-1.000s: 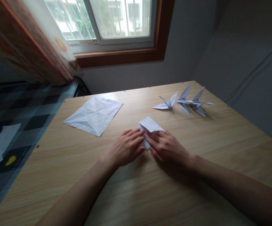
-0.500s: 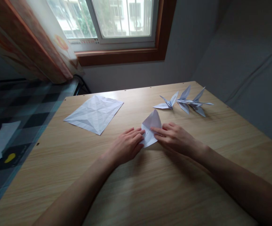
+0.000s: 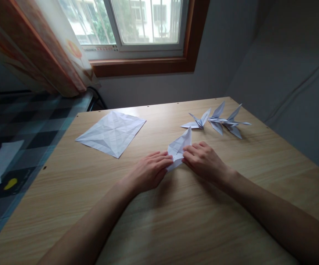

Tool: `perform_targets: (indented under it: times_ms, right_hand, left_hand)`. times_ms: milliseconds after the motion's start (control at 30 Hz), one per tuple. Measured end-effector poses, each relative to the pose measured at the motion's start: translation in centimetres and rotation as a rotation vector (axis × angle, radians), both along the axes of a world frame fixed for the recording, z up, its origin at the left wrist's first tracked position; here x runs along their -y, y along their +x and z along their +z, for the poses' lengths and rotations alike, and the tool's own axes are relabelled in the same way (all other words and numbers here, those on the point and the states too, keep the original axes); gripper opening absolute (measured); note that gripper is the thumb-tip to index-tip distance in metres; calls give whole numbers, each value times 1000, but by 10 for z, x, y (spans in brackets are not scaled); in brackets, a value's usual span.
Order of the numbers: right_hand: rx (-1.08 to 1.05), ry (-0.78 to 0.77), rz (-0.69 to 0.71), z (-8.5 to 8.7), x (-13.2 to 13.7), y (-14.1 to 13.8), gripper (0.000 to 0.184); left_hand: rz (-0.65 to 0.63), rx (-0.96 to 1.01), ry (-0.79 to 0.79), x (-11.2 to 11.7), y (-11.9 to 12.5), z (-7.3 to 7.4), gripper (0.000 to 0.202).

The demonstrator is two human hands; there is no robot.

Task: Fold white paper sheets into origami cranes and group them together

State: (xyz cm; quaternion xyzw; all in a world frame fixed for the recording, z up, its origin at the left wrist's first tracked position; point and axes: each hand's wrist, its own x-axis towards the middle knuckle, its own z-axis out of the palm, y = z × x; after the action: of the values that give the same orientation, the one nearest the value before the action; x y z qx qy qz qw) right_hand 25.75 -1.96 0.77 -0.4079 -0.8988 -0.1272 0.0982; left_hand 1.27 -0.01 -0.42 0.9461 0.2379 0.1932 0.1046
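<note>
The fingers (image 3: 163, 158) of the left hand (image 3: 150, 169) lie close together, only slightly bent, their tips over the left edge of a small folded paper (image 3: 179, 145); whether the thumb grips from beneath cannot be told. The right hand (image 3: 203, 160) has its fingers curled inward and drawn together, with hold of the paper's right edge. The paper sits between the two hands, just above or on the tabletop, its lower part pressed by the fingertips and a pointed flap tilting up and away from the person. Both backs of the hands face up, and the bare forearms run in from the lower corners, converging on the paper. Beyond the right hand, near the table's far right corner, stand three folded paper cranes (image 3: 217, 120) in a row, thin and sharp-winged, the two on the right overlapping. To the far left of the hands, well apart from them, a creased square sheet (image 3: 112, 132) lies nearly flat, its fold lines crossing at the centre. The table (image 3: 137, 228) has a pale, wood-grained surface. On its left, a checked cloth (image 3: 40, 121) bears loose white paper (image 3: 10, 151); behind, a flower-patterned curtain (image 3: 52, 48) hangs beside a wood-framed window (image 3: 148, 22).
</note>
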Motion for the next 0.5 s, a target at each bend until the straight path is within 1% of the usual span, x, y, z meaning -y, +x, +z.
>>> perform_targets:
  times_ms: [100, 300, 400, 500]
  right_hand:
    - [-78, 2, -51, -3, -1, -3, 16]
    - [-279, 42, -172, -15, -5, -4, 47]
    - [-379, 34, -268, -20, -8, -2, 62]
    - [-371, 21, -325, -22, -12, -1, 64]
  left_hand:
    - [2, -17, 8, 0, -1, -1, 42]
    - [-8, -84, 68, 2, -2, -2, 43]
    - [-14, -95, 73, 4, 1, 3, 33]
    - [-37, -134, 64, 7, 3, 9, 26]
